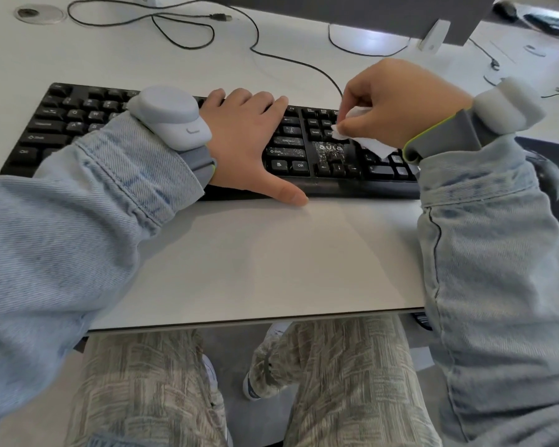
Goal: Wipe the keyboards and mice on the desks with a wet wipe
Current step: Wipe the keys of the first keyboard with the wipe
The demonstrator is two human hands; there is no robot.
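On keyboard [304, 150], "aula" logo legible; right hand [400, 104] pinches wet wipe [368, 141] there, left hand [249, 137] flat, fingers straight; cable [291, 61] behind.

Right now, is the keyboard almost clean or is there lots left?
Lots left. The right hand pinches the wet wipe over the keys right of the middle. The left hand lies flat on the keyboard, steadying it. White specks show near the arrow keys. A dark shape at the right edge, maybe a mouse, is untouched.
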